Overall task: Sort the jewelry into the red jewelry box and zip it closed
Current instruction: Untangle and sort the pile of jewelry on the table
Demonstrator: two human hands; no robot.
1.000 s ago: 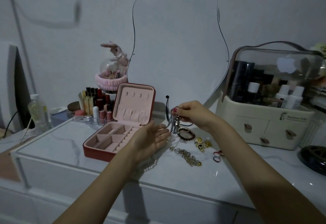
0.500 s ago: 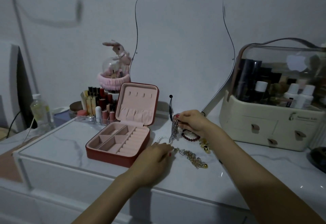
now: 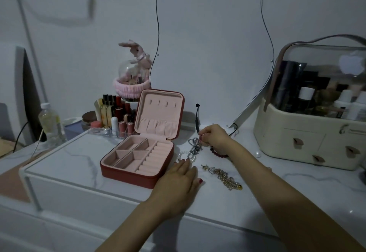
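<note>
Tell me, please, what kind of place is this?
Probably a dressing table in a bedroom: a wavy-edged mirror on the wall, lipsticks in a clear organizer, and a cream cosmetics case full of bottles.

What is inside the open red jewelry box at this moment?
The red jewelry box shows only bare pink lining: tray compartments, ring rolls, and a lid pocket with hooks. No jewelry is visible inside. What the lid pocket holds cannot be seen.

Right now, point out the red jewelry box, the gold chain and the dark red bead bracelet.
red jewelry box [image 3: 126, 175], head view, on its front red wall.
gold chain [image 3: 223, 177], head view, on the middle of the heap.
dark red bead bracelet [image 3: 217, 153], head view, on the visible beads below the right wrist.
</note>
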